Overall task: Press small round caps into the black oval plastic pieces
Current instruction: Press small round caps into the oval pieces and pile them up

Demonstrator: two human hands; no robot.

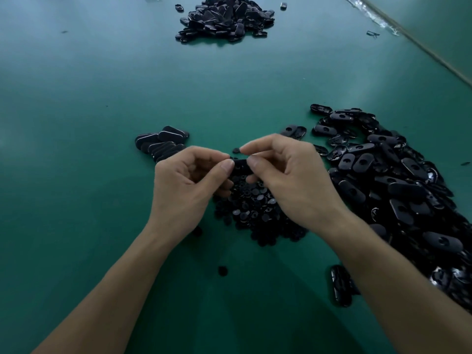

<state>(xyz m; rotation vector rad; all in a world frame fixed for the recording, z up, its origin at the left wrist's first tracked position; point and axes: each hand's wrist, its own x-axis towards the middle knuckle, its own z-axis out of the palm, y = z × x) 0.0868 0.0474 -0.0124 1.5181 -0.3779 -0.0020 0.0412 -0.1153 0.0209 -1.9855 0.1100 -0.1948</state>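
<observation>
My bare forearms [107, 290] come in from below and angle toward each other. My left grip [189, 180] is curled, thumb and forefinger pinching one end of a black oval piece [240, 165]. My right grip [288, 180] pinches the other end, fingers bent, thumbs nearly meeting.

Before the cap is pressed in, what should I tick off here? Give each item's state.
1. Grip on the oval piece: ok; left hand and right hand pinch it between them.
2. Cap seated in its hole: cannot tell; fingers hide it.
3. The loose cap by the right index fingertip: cannot tell whether held or lying on the table.
4. Cap supply: ok; pile of caps lies under the hands.
5. Next pieces: ok; big pile of holed pieces lies at the right.
</observation>
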